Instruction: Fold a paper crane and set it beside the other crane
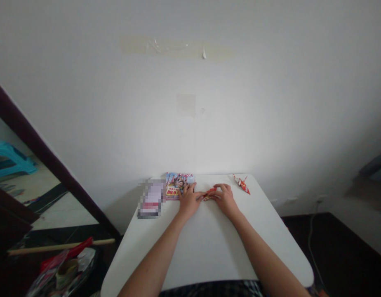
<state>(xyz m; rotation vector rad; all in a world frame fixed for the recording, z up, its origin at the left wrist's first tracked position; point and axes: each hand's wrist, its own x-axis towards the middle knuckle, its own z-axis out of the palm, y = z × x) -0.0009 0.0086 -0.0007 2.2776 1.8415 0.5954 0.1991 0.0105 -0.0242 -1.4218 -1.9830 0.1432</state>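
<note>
Both my hands rest far out on a white table [209, 247]. Between them lies a small folded piece of red printed paper [210, 193]. My left hand [188, 201] lies with its fingers stretched over the edge of a colourful flyer [175, 185], its thumb touching the red paper. My right hand [225, 199] presses curled fingers on the red paper's right side. A finished red paper crane [241, 184] sits near the table's far right corner.
A blurred-out rectangle [151, 199] lies on the table left of the flyer. A white wall rises right behind the table. A dark-framed mirror [38, 165] leans at the left, with clutter [63, 268] on the floor beneath it. Dark floor lies at the right.
</note>
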